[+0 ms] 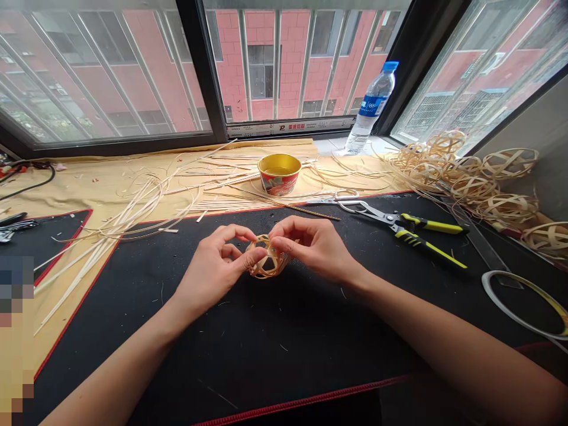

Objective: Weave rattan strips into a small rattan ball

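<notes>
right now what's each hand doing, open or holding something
Left hand: closed, pinching the small woven ball.
Right hand: closed, holding the same ball from the other side.

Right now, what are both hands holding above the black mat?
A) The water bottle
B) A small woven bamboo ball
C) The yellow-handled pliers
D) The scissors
B. The left hand and right hand both grip the small woven bamboo ball above the black mat.
</notes>
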`<state>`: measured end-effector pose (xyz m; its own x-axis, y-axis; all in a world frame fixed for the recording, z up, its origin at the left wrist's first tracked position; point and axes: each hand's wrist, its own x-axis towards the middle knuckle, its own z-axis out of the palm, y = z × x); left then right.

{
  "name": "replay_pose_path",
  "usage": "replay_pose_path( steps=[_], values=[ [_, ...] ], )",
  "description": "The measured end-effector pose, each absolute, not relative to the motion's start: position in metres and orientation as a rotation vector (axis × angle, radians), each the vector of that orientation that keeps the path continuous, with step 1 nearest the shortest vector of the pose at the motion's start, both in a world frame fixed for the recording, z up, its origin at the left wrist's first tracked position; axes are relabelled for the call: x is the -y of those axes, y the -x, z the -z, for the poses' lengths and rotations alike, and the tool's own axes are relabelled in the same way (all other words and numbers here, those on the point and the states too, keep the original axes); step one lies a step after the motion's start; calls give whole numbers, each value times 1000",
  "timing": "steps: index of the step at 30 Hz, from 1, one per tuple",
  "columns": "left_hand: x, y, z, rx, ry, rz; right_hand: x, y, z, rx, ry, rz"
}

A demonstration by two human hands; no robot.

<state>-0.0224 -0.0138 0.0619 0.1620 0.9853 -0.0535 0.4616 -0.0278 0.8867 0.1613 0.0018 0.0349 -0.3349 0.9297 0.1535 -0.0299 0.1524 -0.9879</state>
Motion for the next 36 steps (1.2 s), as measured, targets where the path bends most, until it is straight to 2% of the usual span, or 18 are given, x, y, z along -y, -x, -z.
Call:
replay_pose_path(
  steps=[5, 8, 10, 15, 17, 27, 36],
  values=[
    [13, 25, -57, -1348, -1819, -680, 0, -162, -31, 1864, 763, -890],
    [13, 24, -56, -1239, -1727, -682, 0, -162, -31, 1931, 721, -793],
    [14, 22, -56, -1182, -1628, -735, -1, -163, -31, 1919, 747, -829],
    [16, 21, -54, -1136, -1477, -812, -5, -167, -31, 1709, 806, -1215],
    [16, 21, -52, -1117, -1376, -856, -6, -168, -33, 1660, 778, -1261],
    [13, 20, -56, -1062, -885, -958, -10, -178, -42, 1823, 605, -1117],
    [14, 18, -56, -1041, -917, -966, -9, -179, -42, 2043, 618, -956]
  ],
)
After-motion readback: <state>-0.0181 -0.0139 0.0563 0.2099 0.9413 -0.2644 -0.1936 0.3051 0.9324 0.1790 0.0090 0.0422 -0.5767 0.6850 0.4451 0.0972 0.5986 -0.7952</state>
